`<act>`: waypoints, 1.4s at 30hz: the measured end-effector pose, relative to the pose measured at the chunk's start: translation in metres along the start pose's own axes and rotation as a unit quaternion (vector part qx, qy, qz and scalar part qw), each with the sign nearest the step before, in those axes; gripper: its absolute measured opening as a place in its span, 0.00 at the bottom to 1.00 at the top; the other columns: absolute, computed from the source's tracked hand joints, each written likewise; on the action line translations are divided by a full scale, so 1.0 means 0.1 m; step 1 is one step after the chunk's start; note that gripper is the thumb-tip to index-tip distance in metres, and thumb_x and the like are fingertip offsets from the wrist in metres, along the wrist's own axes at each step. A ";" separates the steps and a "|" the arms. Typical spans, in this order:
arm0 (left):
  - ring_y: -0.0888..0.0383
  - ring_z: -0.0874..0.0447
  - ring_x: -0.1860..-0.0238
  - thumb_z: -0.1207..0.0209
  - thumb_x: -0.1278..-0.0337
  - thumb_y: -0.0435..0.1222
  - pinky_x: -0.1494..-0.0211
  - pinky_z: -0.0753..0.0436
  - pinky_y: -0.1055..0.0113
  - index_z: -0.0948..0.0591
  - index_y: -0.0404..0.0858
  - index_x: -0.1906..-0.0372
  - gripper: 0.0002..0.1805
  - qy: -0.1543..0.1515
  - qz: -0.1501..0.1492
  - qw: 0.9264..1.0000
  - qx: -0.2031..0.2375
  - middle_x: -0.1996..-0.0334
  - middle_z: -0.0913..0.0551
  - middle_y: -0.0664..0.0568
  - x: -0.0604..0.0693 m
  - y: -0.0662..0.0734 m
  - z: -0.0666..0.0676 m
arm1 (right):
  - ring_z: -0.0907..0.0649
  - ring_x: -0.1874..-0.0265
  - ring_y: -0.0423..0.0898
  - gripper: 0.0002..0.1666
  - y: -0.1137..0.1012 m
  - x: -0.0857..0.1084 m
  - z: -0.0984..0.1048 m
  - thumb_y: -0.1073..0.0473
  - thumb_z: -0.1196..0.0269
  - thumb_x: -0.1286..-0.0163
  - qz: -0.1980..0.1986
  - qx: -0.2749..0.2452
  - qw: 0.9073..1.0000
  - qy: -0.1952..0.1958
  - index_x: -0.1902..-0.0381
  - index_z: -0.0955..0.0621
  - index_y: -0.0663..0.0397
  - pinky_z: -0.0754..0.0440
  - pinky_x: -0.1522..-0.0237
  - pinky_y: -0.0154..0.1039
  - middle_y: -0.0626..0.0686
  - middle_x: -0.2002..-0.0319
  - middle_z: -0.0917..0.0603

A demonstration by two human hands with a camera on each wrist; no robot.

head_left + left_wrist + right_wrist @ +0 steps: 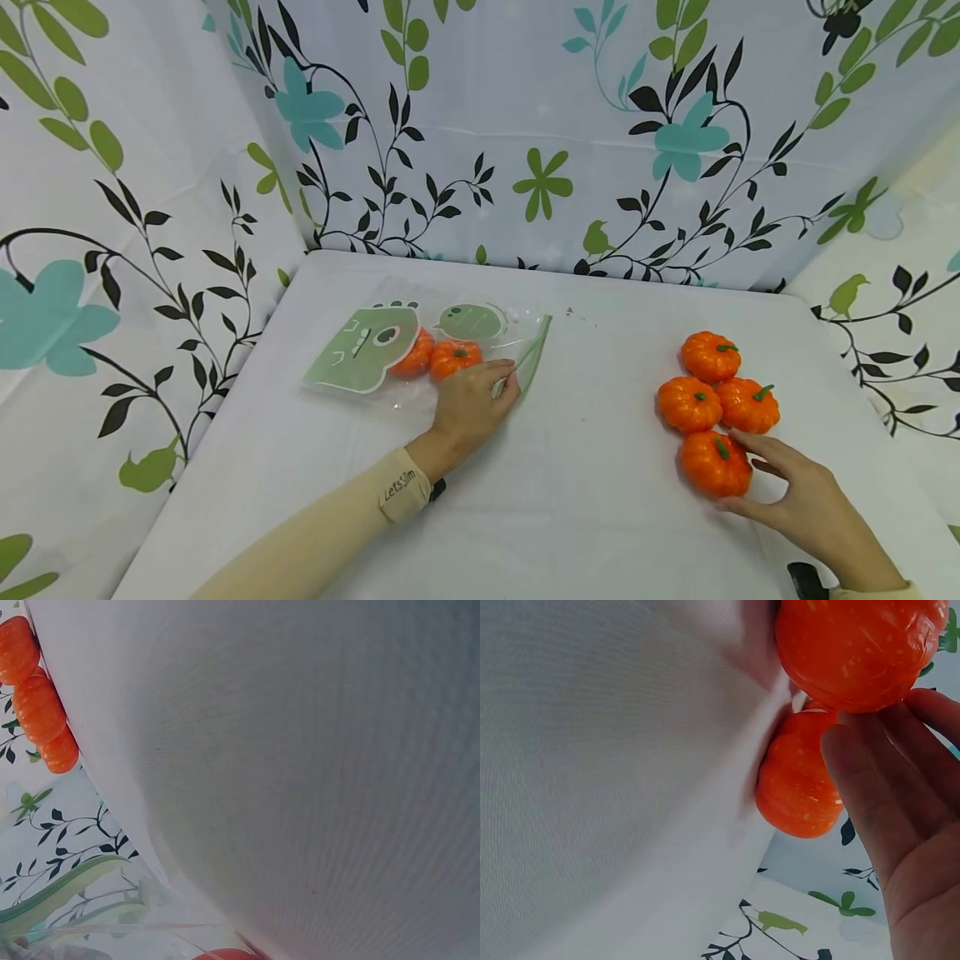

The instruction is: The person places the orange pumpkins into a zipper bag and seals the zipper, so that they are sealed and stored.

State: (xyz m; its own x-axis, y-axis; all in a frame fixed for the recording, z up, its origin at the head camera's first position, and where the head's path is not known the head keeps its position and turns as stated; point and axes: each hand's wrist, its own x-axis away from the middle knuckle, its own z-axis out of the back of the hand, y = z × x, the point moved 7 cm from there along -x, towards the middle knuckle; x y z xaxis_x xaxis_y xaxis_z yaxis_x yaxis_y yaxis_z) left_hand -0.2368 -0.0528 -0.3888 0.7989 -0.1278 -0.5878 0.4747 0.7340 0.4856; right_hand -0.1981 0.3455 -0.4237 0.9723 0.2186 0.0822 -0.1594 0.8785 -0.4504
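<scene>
In the head view a clear zip bag [363, 350] with green print lies flat, two orange pumpkins [456, 358] inside. My left hand [468, 408] pinches the bag near its green-edged opening. Four small pumpkins sit together on the right. My right hand [813, 500] has its fingers and thumb around the nearest pumpkin [715, 464], at its right side. The right wrist view shows my fingers [877, 780] against a pumpkin [855, 652], with another pumpkin [799, 780] behind. The left wrist view catches the bag's green strip [60, 892] and pumpkins [39, 709].
A white cloth covers the table [585, 517]. Patterned curtains [480, 125] with leaves and flowers stand behind it and at both sides. Small dark specks [570, 312] lie near the back edge.
</scene>
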 end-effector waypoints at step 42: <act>0.53 0.09 0.59 0.37 0.43 0.32 0.60 0.13 0.64 0.09 0.35 0.60 0.10 0.017 -0.014 1.000 -0.013 0.61 0.10 0.49 0.04 -0.01 0.00 | 0.19 0.41 0.53 0.44 -1.57 -1.12 -0.50 0.49 0.20 0.46 0.131 -0.246 0.957 -0.079 0.33 0.23 0.50 0.19 0.44 0.52 0.50 0.36 0.22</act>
State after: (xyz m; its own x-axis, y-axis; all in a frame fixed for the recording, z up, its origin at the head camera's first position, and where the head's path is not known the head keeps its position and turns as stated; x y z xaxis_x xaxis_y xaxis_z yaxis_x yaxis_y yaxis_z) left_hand -0.2337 -0.0538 -0.3914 0.7716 -0.1259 -0.6235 0.4870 0.7475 0.4517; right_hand -0.2733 0.1617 -0.4066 0.8661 0.4993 0.0251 -0.2564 0.4869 -0.8350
